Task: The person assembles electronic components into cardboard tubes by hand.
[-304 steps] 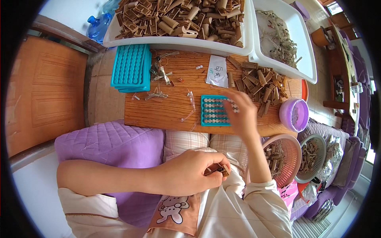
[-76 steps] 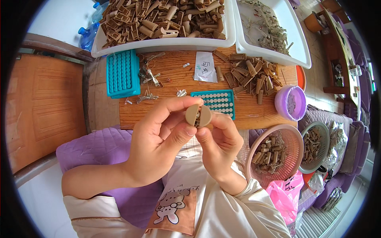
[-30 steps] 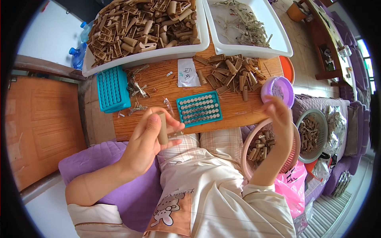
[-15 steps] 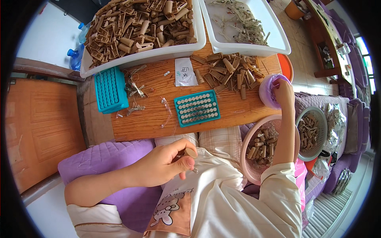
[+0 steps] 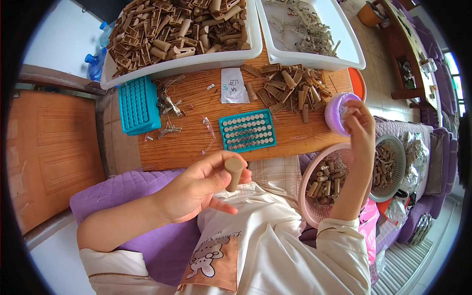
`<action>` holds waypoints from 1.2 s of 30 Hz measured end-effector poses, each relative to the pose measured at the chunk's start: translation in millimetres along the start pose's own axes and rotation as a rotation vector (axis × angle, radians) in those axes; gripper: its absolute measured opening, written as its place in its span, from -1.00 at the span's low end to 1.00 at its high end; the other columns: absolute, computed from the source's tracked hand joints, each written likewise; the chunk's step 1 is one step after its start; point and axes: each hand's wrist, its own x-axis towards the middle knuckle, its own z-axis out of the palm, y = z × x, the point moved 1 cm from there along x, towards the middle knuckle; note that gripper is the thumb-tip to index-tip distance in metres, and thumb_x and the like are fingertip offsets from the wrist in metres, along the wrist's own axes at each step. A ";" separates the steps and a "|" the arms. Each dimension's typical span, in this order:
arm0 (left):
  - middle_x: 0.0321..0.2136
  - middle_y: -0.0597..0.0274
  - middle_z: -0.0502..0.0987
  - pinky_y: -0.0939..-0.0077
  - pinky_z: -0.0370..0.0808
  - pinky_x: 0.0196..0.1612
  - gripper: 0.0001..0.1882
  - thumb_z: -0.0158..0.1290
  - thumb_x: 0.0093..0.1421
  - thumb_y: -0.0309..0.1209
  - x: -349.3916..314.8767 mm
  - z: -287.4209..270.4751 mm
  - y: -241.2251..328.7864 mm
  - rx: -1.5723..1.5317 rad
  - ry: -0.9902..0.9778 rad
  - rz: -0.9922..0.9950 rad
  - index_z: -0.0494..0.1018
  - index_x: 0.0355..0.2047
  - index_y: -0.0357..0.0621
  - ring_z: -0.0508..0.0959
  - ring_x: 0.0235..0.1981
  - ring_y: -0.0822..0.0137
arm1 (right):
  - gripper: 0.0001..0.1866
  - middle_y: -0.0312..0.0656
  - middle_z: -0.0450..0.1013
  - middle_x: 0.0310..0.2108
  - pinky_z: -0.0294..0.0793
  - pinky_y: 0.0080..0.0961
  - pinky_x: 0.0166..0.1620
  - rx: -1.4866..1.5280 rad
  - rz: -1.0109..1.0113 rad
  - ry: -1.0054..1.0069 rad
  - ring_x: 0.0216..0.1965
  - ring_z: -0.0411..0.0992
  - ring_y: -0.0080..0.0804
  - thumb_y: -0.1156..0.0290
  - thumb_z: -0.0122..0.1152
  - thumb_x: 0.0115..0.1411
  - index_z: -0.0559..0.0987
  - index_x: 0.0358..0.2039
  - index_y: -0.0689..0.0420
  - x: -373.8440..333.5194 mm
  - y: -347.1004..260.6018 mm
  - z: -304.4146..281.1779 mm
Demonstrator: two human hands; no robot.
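Observation:
My left hand grips a tan cork-like cylinder between thumb and fingers, flat end up, above my lap. At the table's right edge, my right hand is at the mouth of a purple round tub. Its fingertips are pinched together; a small pale thing seems to show there, too small to name. Between my hands, on the table, lies a teal tray with rows of small round silvery pieces. Behind it is a heap of tan half-cylinder shells.
A white bin full of tan shells and another white bin with tangled wires stand at the back. Teal trays are stacked left, beside loose wires. A pink basket and grey basket hold tan pieces at right.
My left hand has turned, so the cylinder now shows its side and stands more upright. My right hand has drawn back slightly from inside the purple tub, fingertips now visible.

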 end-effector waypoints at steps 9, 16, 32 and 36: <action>-0.14 0.14 0.31 0.54 0.54 -0.46 -0.60 -0.26 0.20 -0.13 -0.9 -11.9 0.1 -0.210 0.086 0.053 0.16 -0.05 -0.10 0.41 -0.11 0.20 | -0.92 -0.16 0.38 -0.37 0.31 -0.74 -0.48 0.293 -0.126 -0.400 -0.51 0.33 -0.60 0.58 0.04 0.00 0.39 -0.43 0.22 -54.5 -37.5 142.2; -0.24 0.16 0.38 0.68 0.54 -0.59 -0.57 -0.24 0.17 -0.08 -5.5 -6.4 7.4 -0.269 0.157 0.041 0.22 -0.12 -0.15 0.47 -0.21 0.16 | -0.96 -0.08 0.38 -0.33 0.46 -0.58 -0.33 0.299 -0.195 -0.352 -0.29 0.40 -0.45 0.63 0.00 0.01 0.35 -0.50 0.28 -62.8 -39.8 172.6; -0.41 0.25 0.40 0.77 0.45 -0.64 -0.69 -0.24 0.21 -0.21 -1.3 -8.0 4.2 -0.251 0.352 -0.009 0.26 -0.21 -0.19 0.52 -0.31 0.22 | -0.98 -0.10 0.41 -0.47 0.42 -0.59 -0.53 0.105 -0.172 -0.457 -0.57 0.41 -0.46 0.64 -0.04 -0.01 0.34 -0.54 0.29 -62.4 -28.8 179.8; -0.38 0.22 0.41 0.79 0.40 -0.67 -0.68 -0.26 0.22 -0.20 2.6 -13.3 -3.5 -0.181 0.348 -0.018 0.26 -0.21 -0.20 0.52 -0.35 0.30 | -0.97 -0.10 0.39 -0.49 0.39 -0.57 -0.50 0.067 -0.170 -0.545 -0.55 0.40 -0.41 0.67 -0.06 -0.03 0.33 -0.55 0.29 -60.6 -24.4 177.9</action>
